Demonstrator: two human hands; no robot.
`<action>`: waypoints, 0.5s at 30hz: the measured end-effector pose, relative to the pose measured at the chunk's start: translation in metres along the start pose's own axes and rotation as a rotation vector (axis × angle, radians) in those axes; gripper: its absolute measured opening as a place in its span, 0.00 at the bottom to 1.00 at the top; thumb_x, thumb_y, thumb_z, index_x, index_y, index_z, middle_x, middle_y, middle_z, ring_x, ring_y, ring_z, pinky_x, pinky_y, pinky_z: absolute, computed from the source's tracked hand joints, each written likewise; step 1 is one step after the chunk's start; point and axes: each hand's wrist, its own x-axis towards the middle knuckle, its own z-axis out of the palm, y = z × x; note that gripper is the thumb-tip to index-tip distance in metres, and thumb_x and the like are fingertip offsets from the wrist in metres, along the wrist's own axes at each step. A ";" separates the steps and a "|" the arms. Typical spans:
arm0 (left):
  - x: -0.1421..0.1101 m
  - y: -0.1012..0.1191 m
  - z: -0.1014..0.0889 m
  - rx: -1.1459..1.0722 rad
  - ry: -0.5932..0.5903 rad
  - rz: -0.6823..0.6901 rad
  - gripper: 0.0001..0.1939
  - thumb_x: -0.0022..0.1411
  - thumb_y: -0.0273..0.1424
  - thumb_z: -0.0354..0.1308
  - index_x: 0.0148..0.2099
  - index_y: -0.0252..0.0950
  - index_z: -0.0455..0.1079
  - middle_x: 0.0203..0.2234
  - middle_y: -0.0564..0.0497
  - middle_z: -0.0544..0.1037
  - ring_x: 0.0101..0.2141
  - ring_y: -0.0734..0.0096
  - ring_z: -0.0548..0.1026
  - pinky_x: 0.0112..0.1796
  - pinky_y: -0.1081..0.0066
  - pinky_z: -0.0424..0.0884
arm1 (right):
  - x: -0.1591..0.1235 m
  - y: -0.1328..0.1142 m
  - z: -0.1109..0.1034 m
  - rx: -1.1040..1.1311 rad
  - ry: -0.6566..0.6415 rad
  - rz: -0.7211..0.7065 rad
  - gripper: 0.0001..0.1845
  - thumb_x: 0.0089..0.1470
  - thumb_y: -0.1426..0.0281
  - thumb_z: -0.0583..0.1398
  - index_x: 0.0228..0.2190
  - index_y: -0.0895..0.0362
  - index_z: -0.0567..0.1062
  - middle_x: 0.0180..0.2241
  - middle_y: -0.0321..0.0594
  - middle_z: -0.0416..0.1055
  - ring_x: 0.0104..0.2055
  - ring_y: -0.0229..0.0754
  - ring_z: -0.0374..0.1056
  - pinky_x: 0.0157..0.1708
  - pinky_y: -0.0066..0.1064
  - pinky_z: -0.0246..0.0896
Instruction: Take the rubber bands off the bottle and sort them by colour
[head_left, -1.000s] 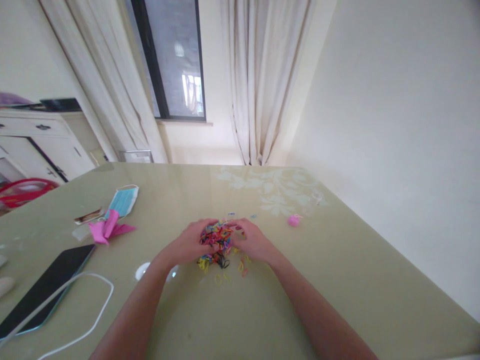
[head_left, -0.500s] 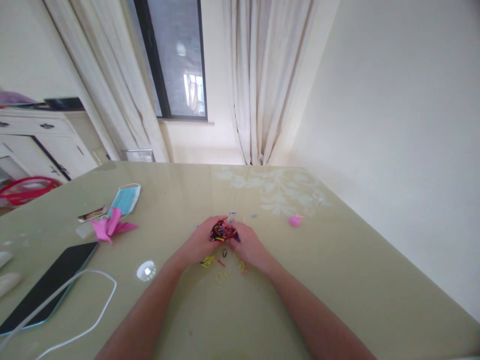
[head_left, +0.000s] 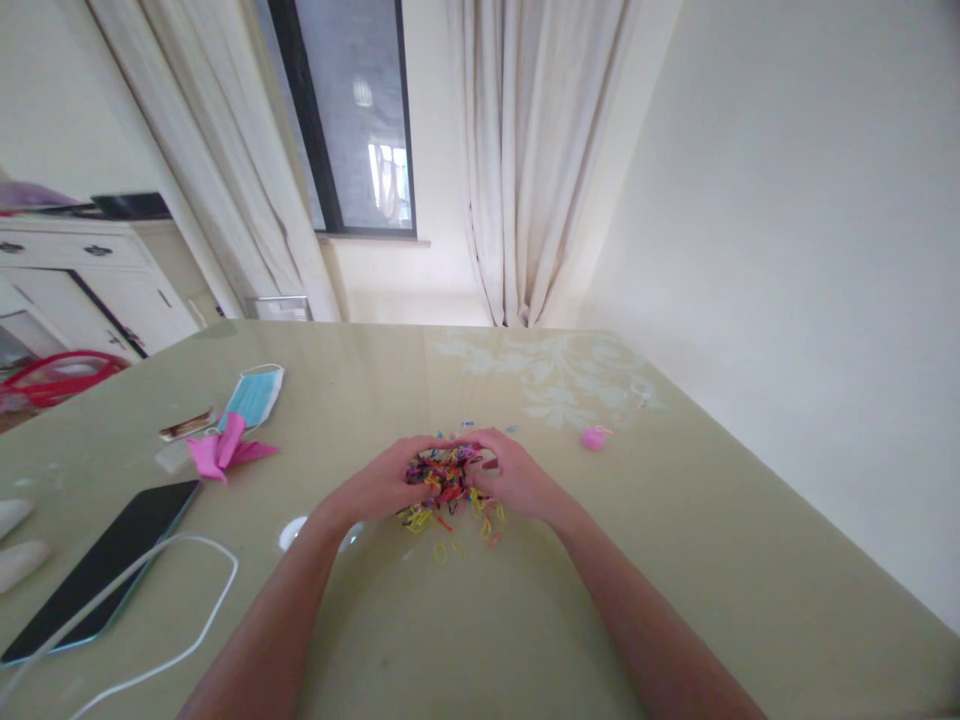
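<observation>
A loose heap of small coloured rubber bands lies on the table in front of me, mostly red, yellow and black. Along its left side curves my left hand, thumb apart from the fingers, touching the heap's edge. My right hand arches round the other side in the same way, its fingertips close to the left ones at the far edge. Neither hand is closed on the bands, though the far fingertips are partly hidden. Stray yellow bands lie on the near side, and a few more lie beyond the hands.
Left on the table are a blue face mask, a folded pink paper shape, a black tablet and a white cable. A white round object sits by my left wrist. To the right lies a small pink ball.
Both hands have opened and moved apart from their close grip on a clump of bands. The bands now spread in a wider heap on the table between them.
</observation>
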 end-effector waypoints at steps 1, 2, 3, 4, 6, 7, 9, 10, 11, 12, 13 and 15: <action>-0.004 0.001 -0.002 0.056 -0.057 -0.022 0.38 0.56 0.40 0.67 0.67 0.42 0.65 0.63 0.44 0.72 0.62 0.49 0.68 0.63 0.53 0.63 | -0.003 0.001 -0.005 -0.070 -0.056 0.003 0.31 0.52 0.72 0.68 0.58 0.52 0.74 0.56 0.46 0.71 0.60 0.51 0.66 0.61 0.46 0.61; -0.008 0.002 -0.003 0.116 -0.098 -0.050 0.45 0.52 0.42 0.70 0.70 0.44 0.62 0.66 0.43 0.67 0.65 0.46 0.64 0.64 0.51 0.61 | -0.006 0.001 -0.009 -0.144 -0.107 0.017 0.38 0.48 0.68 0.72 0.60 0.53 0.72 0.58 0.47 0.70 0.63 0.54 0.62 0.64 0.48 0.57; -0.010 0.003 -0.003 0.173 -0.131 -0.079 0.52 0.47 0.44 0.73 0.72 0.47 0.58 0.69 0.43 0.63 0.67 0.42 0.60 0.65 0.48 0.58 | -0.009 0.001 -0.012 -0.216 -0.150 0.042 0.45 0.43 0.65 0.75 0.62 0.53 0.70 0.60 0.49 0.67 0.65 0.58 0.59 0.65 0.51 0.53; -0.012 0.005 -0.001 0.223 -0.158 -0.108 0.57 0.43 0.44 0.75 0.73 0.50 0.55 0.71 0.44 0.59 0.68 0.39 0.56 0.66 0.45 0.55 | -0.012 0.001 -0.013 -0.280 -0.186 0.074 0.52 0.39 0.63 0.77 0.64 0.54 0.67 0.62 0.51 0.65 0.67 0.60 0.55 0.66 0.52 0.51; -0.012 0.009 0.005 0.287 -0.183 -0.151 0.62 0.39 0.44 0.78 0.74 0.54 0.53 0.72 0.45 0.56 0.69 0.35 0.54 0.66 0.39 0.51 | -0.016 0.001 -0.013 -0.361 -0.222 0.123 0.59 0.34 0.62 0.78 0.66 0.55 0.65 0.64 0.54 0.61 0.67 0.63 0.53 0.66 0.53 0.50; -0.010 0.010 0.010 0.298 -0.180 -0.148 0.62 0.38 0.43 0.78 0.73 0.55 0.54 0.71 0.45 0.57 0.68 0.35 0.55 0.66 0.38 0.51 | -0.016 0.001 -0.011 -0.369 -0.226 0.128 0.57 0.36 0.63 0.78 0.66 0.55 0.65 0.63 0.54 0.62 0.66 0.62 0.54 0.65 0.52 0.52; -0.003 0.010 0.020 0.259 -0.133 -0.101 0.55 0.43 0.40 0.76 0.72 0.50 0.58 0.67 0.42 0.63 0.65 0.39 0.61 0.65 0.43 0.56 | -0.014 0.003 -0.003 -0.336 -0.199 0.113 0.44 0.45 0.67 0.74 0.62 0.55 0.69 0.58 0.51 0.67 0.61 0.57 0.61 0.62 0.47 0.57; 0.001 0.009 0.025 0.208 -0.105 -0.066 0.47 0.49 0.38 0.73 0.70 0.47 0.61 0.63 0.42 0.67 0.63 0.44 0.65 0.64 0.48 0.60 | -0.012 0.005 0.002 -0.316 -0.168 0.110 0.36 0.49 0.70 0.70 0.60 0.55 0.71 0.54 0.50 0.69 0.57 0.54 0.64 0.60 0.44 0.60; 0.005 0.007 0.030 0.156 -0.070 -0.041 0.41 0.53 0.37 0.71 0.68 0.44 0.64 0.60 0.42 0.70 0.61 0.47 0.68 0.62 0.51 0.63 | -0.008 0.007 0.007 -0.303 -0.125 0.113 0.29 0.53 0.74 0.66 0.57 0.56 0.73 0.51 0.48 0.71 0.54 0.51 0.67 0.57 0.42 0.61; 0.009 0.005 0.035 0.116 -0.024 -0.026 0.36 0.56 0.35 0.68 0.66 0.42 0.66 0.57 0.42 0.72 0.59 0.49 0.70 0.61 0.52 0.65 | -0.005 0.009 0.013 -0.303 -0.076 0.123 0.25 0.54 0.77 0.63 0.54 0.57 0.75 0.48 0.48 0.72 0.51 0.50 0.68 0.56 0.42 0.62; 0.013 0.002 0.040 0.094 0.029 -0.024 0.34 0.56 0.34 0.68 0.64 0.40 0.67 0.56 0.41 0.73 0.58 0.50 0.71 0.60 0.52 0.66 | -0.001 0.011 0.019 -0.312 -0.027 0.132 0.23 0.54 0.80 0.60 0.52 0.58 0.76 0.47 0.48 0.73 0.50 0.49 0.69 0.55 0.42 0.63; 0.018 -0.003 0.049 0.082 0.147 -0.035 0.34 0.55 0.31 0.68 0.64 0.37 0.66 0.56 0.40 0.73 0.58 0.49 0.71 0.61 0.51 0.65 | 0.006 0.013 0.029 -0.301 0.049 0.130 0.21 0.53 0.83 0.59 0.48 0.58 0.77 0.45 0.47 0.75 0.49 0.49 0.70 0.55 0.42 0.63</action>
